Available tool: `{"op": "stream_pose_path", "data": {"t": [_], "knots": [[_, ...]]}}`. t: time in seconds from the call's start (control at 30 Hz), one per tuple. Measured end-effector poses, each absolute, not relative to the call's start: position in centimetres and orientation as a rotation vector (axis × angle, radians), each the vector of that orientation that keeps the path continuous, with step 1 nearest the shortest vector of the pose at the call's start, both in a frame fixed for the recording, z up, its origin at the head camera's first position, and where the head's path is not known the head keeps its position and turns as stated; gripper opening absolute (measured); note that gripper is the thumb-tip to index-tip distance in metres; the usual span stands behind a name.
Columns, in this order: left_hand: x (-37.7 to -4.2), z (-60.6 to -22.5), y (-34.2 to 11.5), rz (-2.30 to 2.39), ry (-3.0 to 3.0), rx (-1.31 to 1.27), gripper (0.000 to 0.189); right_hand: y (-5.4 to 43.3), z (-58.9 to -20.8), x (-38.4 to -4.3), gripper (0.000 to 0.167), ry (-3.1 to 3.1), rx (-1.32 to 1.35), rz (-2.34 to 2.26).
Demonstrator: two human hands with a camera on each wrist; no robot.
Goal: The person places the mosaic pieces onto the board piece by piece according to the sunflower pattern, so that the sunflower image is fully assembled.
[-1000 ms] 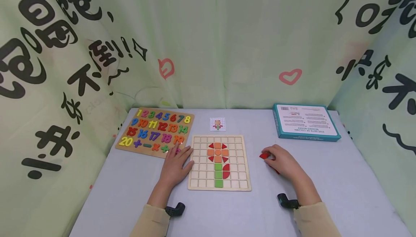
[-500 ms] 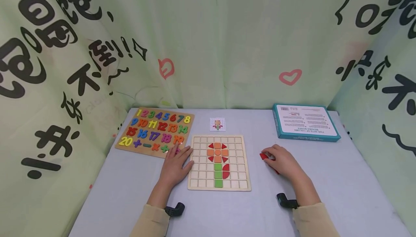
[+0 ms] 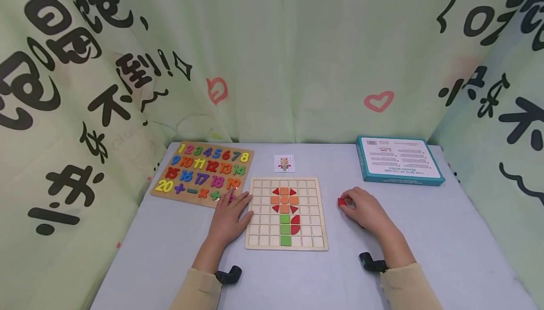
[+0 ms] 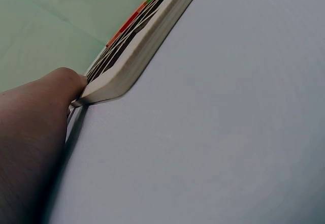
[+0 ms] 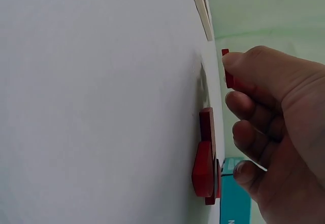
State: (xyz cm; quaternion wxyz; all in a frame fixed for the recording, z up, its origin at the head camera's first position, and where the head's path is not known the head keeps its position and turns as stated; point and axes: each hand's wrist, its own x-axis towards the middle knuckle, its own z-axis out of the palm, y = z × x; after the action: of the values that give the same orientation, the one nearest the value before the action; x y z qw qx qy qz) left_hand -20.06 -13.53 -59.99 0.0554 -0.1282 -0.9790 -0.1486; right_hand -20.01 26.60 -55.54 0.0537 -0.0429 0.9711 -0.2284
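Observation:
In the head view a wooden grid board [image 3: 260,240] lies flat, with orange squares, a round orange piece and small red triangles forming a flower head. Green squares [image 3: 285,229] run below it, and two curved red pieces [image 3: 295,224] sit to their right. My left hand [image 3: 229,220] rests spread at the board's left edge, fingertips over the number board's corner. Away to the right, my right hand [image 3: 366,210] pinches a small red piece [image 5: 229,76] between thumb and forefinger, above the table. More red pieces [image 5: 204,168] lie on the cloth beneath it, hidden from the head view.
A wooden number board [image 3: 180,198] with coloured numerals lies at the left. Behind the grid board is a small picture card [image 3: 284,163] showing a flower. A teal box [image 3: 401,159] lies at the back right, in front of the curtain [image 3: 323,64].
My right hand has lifted the red piece and shifted slightly left, turning a little. My left hand and the boards have stayed in place.

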Motion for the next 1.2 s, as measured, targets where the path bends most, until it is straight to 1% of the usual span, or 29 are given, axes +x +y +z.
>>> {"op": "stream_pose_path", "data": {"t": [0.33, 0.5, 0.93, 1.2], "knots": [[-20.0, -59.8, -13.5, -0.454, -2.966, -0.393, 0.056, 24.7, -54.3, -19.7, 0.026, 2.867, -0.167, -0.842], [-20.0, -59.8, -13.5, -0.455, -2.968, -0.396, 0.056, 23.2, -53.9, -19.4, 0.029, 2.814, -0.171, -0.879], [-19.9, -59.9, -13.6, -0.459, -2.963, -0.397, 0.056, 19.4, -54.5, -18.4, 0.031, 2.731, -0.196, -0.931], [-20.0, -60.0, -13.6, -0.459, -2.953, -0.406, 0.056, 17.7, -55.0, -18.3, 0.027, 2.720, -0.204, -0.928]]}}
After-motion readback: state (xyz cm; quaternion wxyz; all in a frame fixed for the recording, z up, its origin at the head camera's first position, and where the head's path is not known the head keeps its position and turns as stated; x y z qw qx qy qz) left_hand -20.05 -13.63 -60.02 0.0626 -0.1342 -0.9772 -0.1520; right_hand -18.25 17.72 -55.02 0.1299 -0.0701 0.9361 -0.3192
